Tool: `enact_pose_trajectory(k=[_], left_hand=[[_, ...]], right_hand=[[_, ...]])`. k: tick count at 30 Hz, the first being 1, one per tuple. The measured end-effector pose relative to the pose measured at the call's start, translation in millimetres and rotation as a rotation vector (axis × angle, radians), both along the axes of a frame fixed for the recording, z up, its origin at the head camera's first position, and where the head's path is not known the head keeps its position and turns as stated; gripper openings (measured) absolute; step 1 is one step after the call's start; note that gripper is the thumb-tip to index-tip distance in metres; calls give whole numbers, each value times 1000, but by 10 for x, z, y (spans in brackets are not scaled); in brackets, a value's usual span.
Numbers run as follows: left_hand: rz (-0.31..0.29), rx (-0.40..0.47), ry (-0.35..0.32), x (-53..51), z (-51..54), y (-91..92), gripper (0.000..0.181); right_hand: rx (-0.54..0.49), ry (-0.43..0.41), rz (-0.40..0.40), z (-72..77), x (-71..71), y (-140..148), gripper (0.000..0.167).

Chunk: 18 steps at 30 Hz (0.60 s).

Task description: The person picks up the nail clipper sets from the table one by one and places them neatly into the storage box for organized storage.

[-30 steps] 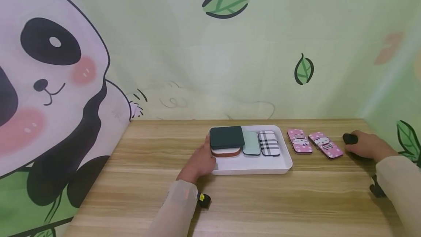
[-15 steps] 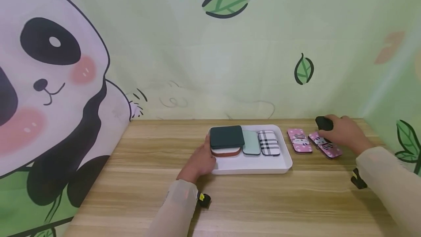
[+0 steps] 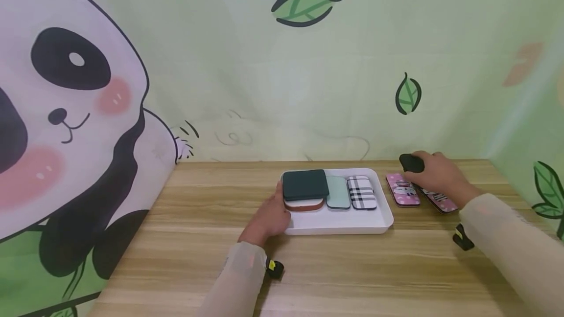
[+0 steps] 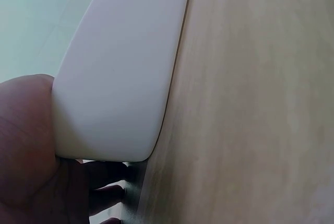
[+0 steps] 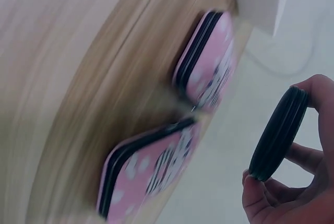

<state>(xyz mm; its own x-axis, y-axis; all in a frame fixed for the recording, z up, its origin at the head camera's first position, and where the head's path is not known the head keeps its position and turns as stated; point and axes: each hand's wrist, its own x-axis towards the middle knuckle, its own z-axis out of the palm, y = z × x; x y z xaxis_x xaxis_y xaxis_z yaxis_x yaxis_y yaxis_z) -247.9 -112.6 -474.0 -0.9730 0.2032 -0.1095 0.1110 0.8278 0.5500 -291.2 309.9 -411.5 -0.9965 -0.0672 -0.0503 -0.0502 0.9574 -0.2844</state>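
Note:
My left hand (image 3: 269, 212) holds the left end of a white tray (image 3: 339, 230), its thumb near the front corner. In the left wrist view the fingers (image 4: 107, 198) go behind the end of the tray. Inside the tray lie a large dark green case (image 3: 305, 184) atop a white-and-brown case (image 3: 304, 204), a mint case (image 3: 338, 192) and a plaid case (image 3: 362, 192). My right hand (image 3: 440, 172) pinches a small dark green compact case (image 5: 279, 132) by its edges, raised above two pink cartoon-print cases (image 5: 209, 59). The nearer pink case (image 5: 151, 172) is partly covered by this hand in the head view.
The wooden table (image 3: 352, 273) runs back to a green wall cloth (image 3: 246, 62) printed with a panda and leaves. Both pink cases lie right of the tray. Each wrist wears a small black camera (image 3: 275, 269).
My right hand has moved left, carrying the small dark case from the table's right side to above the pink cases. The left hand stays on the tray; the view has shifted slightly.

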Motion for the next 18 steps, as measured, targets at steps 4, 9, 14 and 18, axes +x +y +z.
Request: enact_pose_trajectory(k=[4, 9, 14, 18], left_hand=[[1, -7, 8, -13, -18, -10, 79], [-10, -24, 26, -32, -52, -19, 79], [-15, -27, 40, -57, -92, -19, 80], [-16, -21, 39, -59, -88, -22, 80]], right_hand=[[-38, 12, 50, 12, -1, -169, 84], [-42, 20, 67, 14, 11, -409, 81], [-10, 36, 69, 21, 28, -640, 76], [1, 45, 92, -8, 30, -808, 74]])
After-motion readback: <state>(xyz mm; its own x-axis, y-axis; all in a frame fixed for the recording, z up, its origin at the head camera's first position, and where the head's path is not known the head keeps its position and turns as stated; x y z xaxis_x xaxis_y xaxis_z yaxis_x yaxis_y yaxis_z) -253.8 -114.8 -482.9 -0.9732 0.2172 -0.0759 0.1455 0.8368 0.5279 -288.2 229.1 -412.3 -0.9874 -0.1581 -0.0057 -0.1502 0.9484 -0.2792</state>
